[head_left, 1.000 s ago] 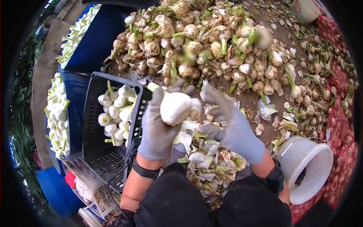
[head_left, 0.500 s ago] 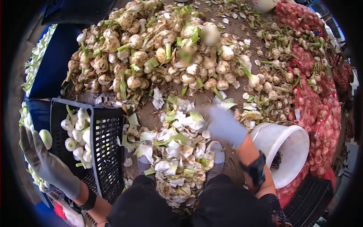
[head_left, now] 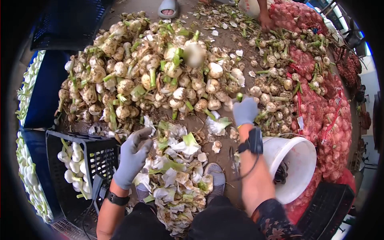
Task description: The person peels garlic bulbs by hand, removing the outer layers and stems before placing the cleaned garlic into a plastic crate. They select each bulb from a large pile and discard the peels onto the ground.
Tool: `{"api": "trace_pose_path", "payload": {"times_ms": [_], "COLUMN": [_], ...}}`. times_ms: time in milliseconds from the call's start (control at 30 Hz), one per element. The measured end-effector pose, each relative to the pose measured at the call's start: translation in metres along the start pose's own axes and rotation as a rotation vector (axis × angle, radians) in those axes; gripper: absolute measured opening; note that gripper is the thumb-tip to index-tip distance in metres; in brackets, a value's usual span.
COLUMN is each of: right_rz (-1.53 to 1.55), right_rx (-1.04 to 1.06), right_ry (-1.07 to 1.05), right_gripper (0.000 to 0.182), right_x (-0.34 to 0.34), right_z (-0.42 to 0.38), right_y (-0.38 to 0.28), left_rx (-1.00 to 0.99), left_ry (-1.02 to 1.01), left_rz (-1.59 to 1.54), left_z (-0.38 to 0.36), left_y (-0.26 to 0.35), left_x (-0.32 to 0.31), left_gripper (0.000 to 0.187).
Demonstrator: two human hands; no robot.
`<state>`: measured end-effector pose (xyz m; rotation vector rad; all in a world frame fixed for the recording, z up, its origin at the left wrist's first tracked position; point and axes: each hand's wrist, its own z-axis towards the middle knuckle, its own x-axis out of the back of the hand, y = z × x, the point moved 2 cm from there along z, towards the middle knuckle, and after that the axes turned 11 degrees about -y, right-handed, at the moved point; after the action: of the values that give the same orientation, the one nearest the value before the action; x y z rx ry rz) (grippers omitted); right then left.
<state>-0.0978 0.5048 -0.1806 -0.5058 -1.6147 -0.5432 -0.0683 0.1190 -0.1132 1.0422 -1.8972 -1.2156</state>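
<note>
My right hand (head_left: 245,112), in a grey glove, is at the front right edge of a big heap of untrimmed garlic bulbs (head_left: 124,86). Its fingers are closed around a garlic bulb whose cut green stem (head_left: 239,97) sticks up above them; most of that bulb is hidden. My left hand (head_left: 133,159), gloved too, hovers over the left side of the peelings with fingers apart and nothing in it. Between my feet lies a pile of white and green garlic peelings (head_left: 172,188). Left of that hand, a black plastic crate (head_left: 106,154) holds clean white bulbs (head_left: 75,166).
A white bucket (head_left: 298,176) lies tipped on the right, beside red net sacks of bulbs (head_left: 336,140) and another black crate (head_left: 326,212). Blue bins (head_left: 46,88) with white-green stalks line the left. Another person's hand (head_left: 265,21) and a slipper (head_left: 168,9) show at the back.
My left hand has come in from beyond the crate to above the peelings; the white bulb beside it is gone from there. My right hand moved up to the heap and closed on a bulb.
</note>
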Motion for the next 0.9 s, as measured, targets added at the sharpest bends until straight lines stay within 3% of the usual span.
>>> {"api": "trace_pose_path", "payload": {"times_ms": [67,100,133,167,200,267,333,400,467,533,567,600,733,800,867,900], "right_rz": [0.981,1.451,1.357,1.351,1.669,1.487,1.494,1.362,1.377,1.470,1.407,1.345,1.532,1.573,1.515,1.571], "right_rx": [0.084,0.311,0.431,0.266,0.322,0.336,0.437,0.685,0.727,0.293,0.359,0.369,0.287,0.279,0.391,0.317], "right_ry": [-0.036,-0.088,-0.300,-0.678,-0.816,-0.950,-1.235,-1.022,-0.969,-1.364,-1.313,-1.260,-1.260,-1.262,-1.095,-1.271], "right_gripper": [0.012,0.013,0.013,0.009,0.020,0.025,0.029,0.030,0.034,0.041,0.047,0.042,0.028,0.024,0.023,0.023], "right_x": [-0.010,-0.022,-0.009,0.003,-0.005,0.029,0.031,0.038,0.048,0.041,0.035,0.049,0.041,0.039,0.042,0.060], "right_z": [-0.043,-0.071,-0.102,-0.132,-0.156,-0.172,-0.169,-0.174,-0.177,-0.185,-0.188,-0.190,-0.194,-0.193,-0.192,-0.187], "right_y": [-0.010,-0.026,-0.041,-0.055,-0.066,-0.081,-0.078,-0.088,-0.088,-0.087,-0.091,-0.093,-0.092,-0.090,-0.088,-0.087], "left_rx": [-0.087,-0.209,-0.327,-0.363,-0.413,-0.181,-0.236,-0.315,-0.311,-0.309,-0.149,-0.021,-0.017,0.051,0.026,-0.012], "left_ry": [-0.026,-0.056,-0.087,-0.129,-0.204,-0.334,-0.323,-0.278,-0.249,-0.205,-0.175,-0.173,-0.151,-0.224,-0.215,-0.225], "left_rz": [0.049,0.221,0.391,0.365,0.470,0.301,0.259,0.291,0.419,0.273,-0.030,-0.294,-0.375,-0.913,-0.925,-0.838], "left_z": [0.008,0.010,0.008,0.011,0.012,0.005,-0.007,-0.014,-0.020,-0.022,-0.024,-0.026,-0.024,-0.026,-0.024,-0.023], "left_y": [-0.008,-0.001,0.003,0.004,0.001,-0.006,-0.010,0.007,0.012,-0.005,-0.014,-0.008,-0.007,0.003,-0.001,-0.001], "left_x": [-0.015,-0.025,-0.035,-0.046,-0.050,-0.052,-0.046,-0.047,-0.042,-0.030,-0.030,-0.031,-0.027,-0.026,-0.029,-0.032], "left_gripper": [0.040,0.057,0.074,0.084,0.085,0.085,0.084,0.081,0.079,0.078,0.077,0.078,0.079,0.075,0.075,0.079]}}
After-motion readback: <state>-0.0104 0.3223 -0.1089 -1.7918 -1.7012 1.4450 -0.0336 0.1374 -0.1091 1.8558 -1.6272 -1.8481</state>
